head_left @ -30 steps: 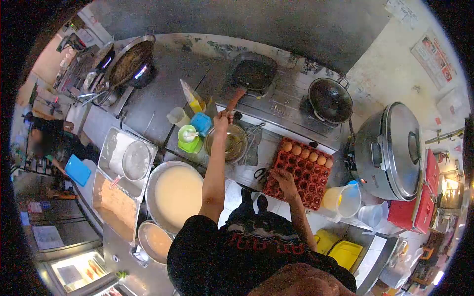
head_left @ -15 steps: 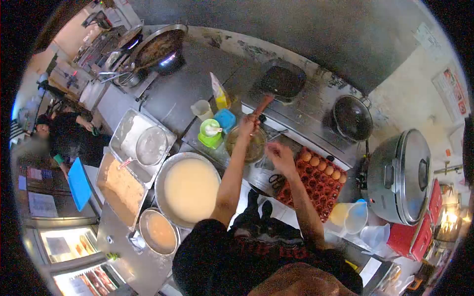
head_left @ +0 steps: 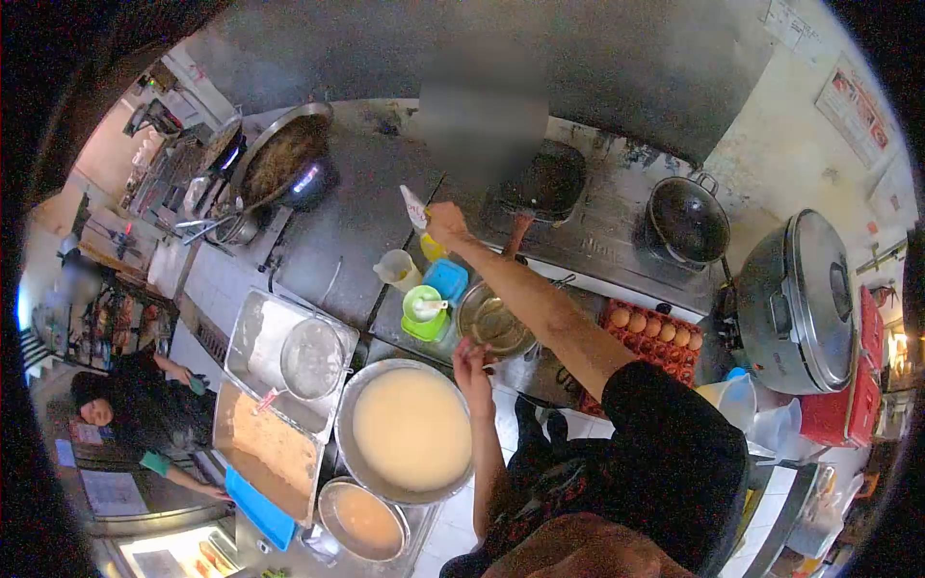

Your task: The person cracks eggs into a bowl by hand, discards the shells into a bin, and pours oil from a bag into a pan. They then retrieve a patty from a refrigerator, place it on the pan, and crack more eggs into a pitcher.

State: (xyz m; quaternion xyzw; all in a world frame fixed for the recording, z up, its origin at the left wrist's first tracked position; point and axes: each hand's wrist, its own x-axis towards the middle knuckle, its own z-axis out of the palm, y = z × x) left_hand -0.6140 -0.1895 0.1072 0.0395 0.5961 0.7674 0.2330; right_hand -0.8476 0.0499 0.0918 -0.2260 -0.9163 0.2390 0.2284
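From afar, I had the right hand (head_left: 446,223) closed around the upper packet (head_left: 413,205), near the blue container (head_left: 446,280), presumably for support. The left hand (head_left: 473,370) curled loosely beside the metal bowl (head_left: 491,321), contents untellable.

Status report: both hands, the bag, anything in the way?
Right hand at bag, grip unclear. Left hand by bowl. Right forearm crosses above bowl. Blue tub near bag.
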